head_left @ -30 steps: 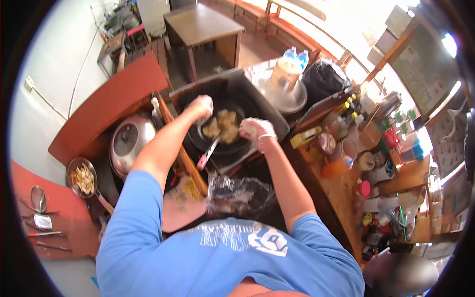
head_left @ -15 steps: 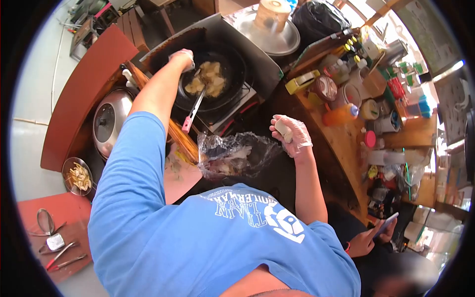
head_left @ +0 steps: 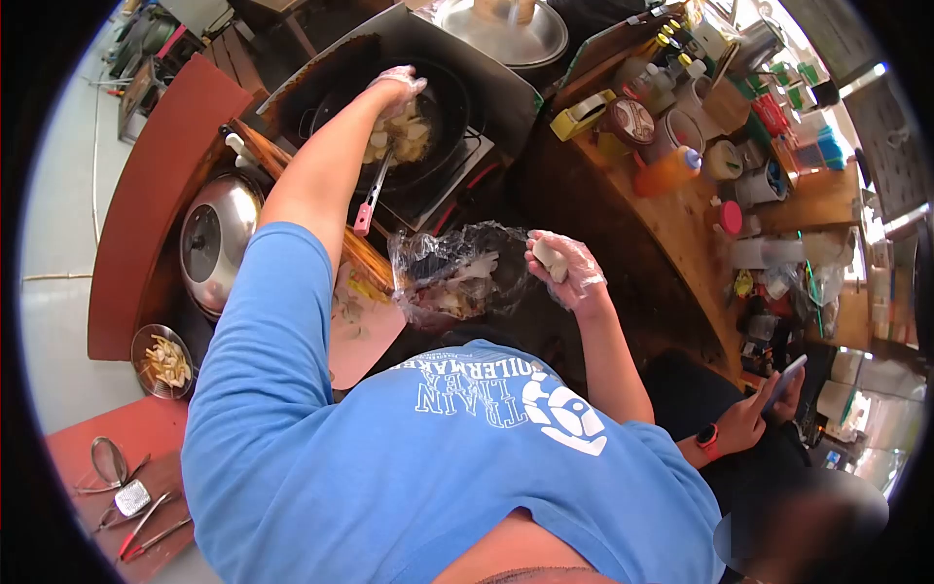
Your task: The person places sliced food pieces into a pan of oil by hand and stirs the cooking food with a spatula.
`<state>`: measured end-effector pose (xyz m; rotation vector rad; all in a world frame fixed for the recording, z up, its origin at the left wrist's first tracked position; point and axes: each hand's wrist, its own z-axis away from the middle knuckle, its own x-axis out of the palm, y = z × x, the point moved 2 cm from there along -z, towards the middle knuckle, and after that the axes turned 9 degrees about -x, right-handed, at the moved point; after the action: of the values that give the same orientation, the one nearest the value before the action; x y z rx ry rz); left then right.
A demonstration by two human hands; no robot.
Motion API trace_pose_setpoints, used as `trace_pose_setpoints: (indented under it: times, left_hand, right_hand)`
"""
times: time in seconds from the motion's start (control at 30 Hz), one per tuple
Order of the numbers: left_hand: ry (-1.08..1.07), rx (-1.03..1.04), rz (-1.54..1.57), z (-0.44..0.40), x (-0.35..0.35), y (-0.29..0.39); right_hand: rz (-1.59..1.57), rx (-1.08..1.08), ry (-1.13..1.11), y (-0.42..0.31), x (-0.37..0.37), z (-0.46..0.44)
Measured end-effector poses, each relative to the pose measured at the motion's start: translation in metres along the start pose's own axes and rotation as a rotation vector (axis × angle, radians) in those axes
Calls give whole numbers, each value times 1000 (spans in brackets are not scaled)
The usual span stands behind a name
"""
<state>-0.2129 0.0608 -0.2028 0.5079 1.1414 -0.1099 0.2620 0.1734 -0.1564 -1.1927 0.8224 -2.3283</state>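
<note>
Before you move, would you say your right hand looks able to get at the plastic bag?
Probably yes: the right hand is close beside the plastic bag, with nothing visible blocking the way. It holds a white piece, though, which may hinder gripping.

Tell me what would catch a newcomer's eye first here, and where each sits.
The blue shirt filling the lower middle likely strikes first. Next comes the black wok near the top, with golden pieces in it and the gloved left hand over it. Right of centre, the gloved right hand holds a pale piece.
</note>
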Motion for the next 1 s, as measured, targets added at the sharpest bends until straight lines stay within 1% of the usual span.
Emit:
trace_pose_setpoints:
  times: [0.03,0.1,0.13,0.17,0.23,0.27,0.33,0.37,0.4,0.43,0.5,0.57,0.6,0.63,0.67,0.7,0.73,0.77,0.8,0.83,0.87,0.9,0.93,0.97,1.0]
  left_hand:
    - [-59,-34,44,5,2,13]
    - [170,64,-84,19,-6,29]
    - [126,103,-159,33,-18,37]
    - [129,103,-163,49,-32,42]
    - [147,236,-364,77,-58,52]
    - [127,223,-368,92,-74,57]
    - [243,352,-470,133,-101,56]
    - [324,363,-338,132,-107,42]
    - [409,459,-371,141,-113,31]
    - [420,442,-374,165,-125,27]
    - [473,543,-531,243,-152,26]
    - [488,553,-422,287,-163,7]
    - [503,570,-392,305,-162,-9]
    - [494,558,-360,319,-160,-24]
    - [485,546,-327,333,-158,-39]
    - [466,486,-273,344,-154,-54]
    - [445,464,-235,354,-149,-68]
    - [422,444,-195,366,-146,-80]
    - [390,447,-226,381,-146,-87]
    - [409,300,-85,397,-142,-92]
    - [407,255,-58,410,-139,-99]
    - [407,208,-30,422,-137,-106]
    - [399,196,-23,436,-136,-108]
    - [400,183,18,447,-132,-114]
    - [421,164,23,459,-128,-118]
  right_hand:
    - [-4,-3,7,2,3,3]
    - [-60,26,17,6,9,5]
    - [-77,30,22,7,13,5]
    - [-81,29,18,8,16,4]
    - [-176,58,-13,10,22,-3]
    - [-198,65,2,11,26,-10]
    - [-231,72,-35,9,37,-30]
    - [-234,81,-49,6,45,-41]
    - [-234,90,-45,3,53,-56]
    - [-220,85,-77,-3,69,-67]
    - [-117,29,-85,-7,91,-107]
    - [17,14,-61,-6,111,-155]
    - [98,25,-30,-9,131,-164]
    - [199,-12,-89,-5,141,-183]
    - [303,1,-97,1,149,-201]
    - [408,13,-106,6,157,-219]
    - [416,22,-131,13,160,-244]
    - [689,11,-256,23,153,-280]
    - [795,32,-295,32,150,-310]
    - [901,51,-338,40,147,-339]
    - [1006,68,-383,48,144,-367]
    - [905,167,-164,42,167,-343]
    - [741,292,-307,64,133,-439]
    - [916,184,-269,31,202,-316]
    - [919,184,-319,37,210,-325]
